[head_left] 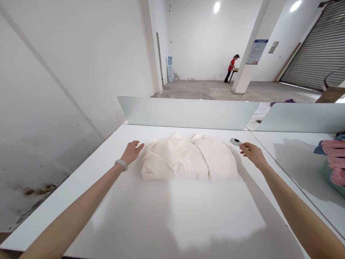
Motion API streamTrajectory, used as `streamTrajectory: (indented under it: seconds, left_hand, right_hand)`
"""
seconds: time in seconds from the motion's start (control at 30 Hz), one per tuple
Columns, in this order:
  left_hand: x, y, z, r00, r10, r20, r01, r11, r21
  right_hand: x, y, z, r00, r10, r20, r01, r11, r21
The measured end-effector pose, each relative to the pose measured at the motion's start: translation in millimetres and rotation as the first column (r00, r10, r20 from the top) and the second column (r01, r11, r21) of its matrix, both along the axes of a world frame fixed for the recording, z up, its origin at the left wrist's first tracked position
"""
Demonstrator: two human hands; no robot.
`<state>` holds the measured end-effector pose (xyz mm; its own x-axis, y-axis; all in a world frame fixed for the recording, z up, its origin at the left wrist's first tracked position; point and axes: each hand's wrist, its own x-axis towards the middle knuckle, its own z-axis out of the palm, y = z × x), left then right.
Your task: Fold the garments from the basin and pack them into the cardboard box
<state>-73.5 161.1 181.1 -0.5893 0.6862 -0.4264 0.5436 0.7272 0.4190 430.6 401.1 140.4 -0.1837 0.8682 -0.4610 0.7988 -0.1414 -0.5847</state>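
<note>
A cream-coloured garment with embroidered letters (190, 158), possibly a sweatshirt, lies folded into a wide, puffy bundle on the white table (172, 212). To its left is my left hand (132, 151), fingers slightly bent and apart, holding nothing; a light grey band (121, 165) circles that wrist. On the other side of the bundle, my right hand (251, 153) hovers near the round cable hole (235, 141), its fingers loosely curled with nothing visible in them. Both hands look apart from the cloth.
A frosted divider (188, 113) runs along the table's far edge, with a second panel (304, 117) to the right. Pink and blue clothes (335, 158) are piled at the right. Far back, a person in red (231, 66) stands at a small table. A wall (81, 72) rises on the left.
</note>
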Motion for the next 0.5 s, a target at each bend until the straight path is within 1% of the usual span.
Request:
streamTrajectory:
  seconds: [0.07,0.13,0.17,0.23,0.3,0.37,0.43,0.5]
  left_hand:
    - [-2.5,-35.3,23.7,0.993,0.032,0.114,-0.025,0.997,-0.068]
    - [6.2,-66.0,43.9,0.983,0.044,0.177,-0.016,0.988,-0.156]
    - [15.0,-77.6,51.4,0.977,0.042,0.209,-0.005,0.985,-0.174]
    - [39.0,-91.8,60.1,0.967,0.026,0.255,0.012,0.989,-0.148]
    - [65.2,-94.7,60.4,0.962,-0.006,0.272,0.027,0.997,-0.072]
    - [85.4,-89.6,55.1,0.969,-0.032,0.243,0.036,0.999,-0.014]
    - [94.4,-80.2,49.4,0.981,-0.026,0.190,0.022,0.999,0.024]
    - [91.7,-70.3,48.2,0.989,-0.004,0.151,-0.007,0.997,0.073]
  right_hand:
    - [26.1,-22.9,22.9,0.998,0.059,-0.016,-0.060,0.994,-0.088]
    - [39.8,-50.8,40.5,0.988,0.151,-0.031,-0.155,0.969,-0.195]
    - [41.2,-65.2,46.1,0.980,0.194,-0.038,-0.198,0.955,-0.223]
    - [35.1,-91.6,50.7,0.965,0.259,-0.046,-0.263,0.941,-0.213]
    - [22.8,-111.4,48.1,0.954,0.294,-0.059,-0.299,0.945,-0.133]
    - [11.7,-120.7,42.3,0.959,0.275,-0.072,-0.278,0.960,-0.038]
    - [7.5,-116.9,38.0,0.967,0.231,-0.104,-0.232,0.973,0.001]
    - [11.7,-102.0,37.8,0.971,0.196,-0.137,-0.200,0.980,-0.018]
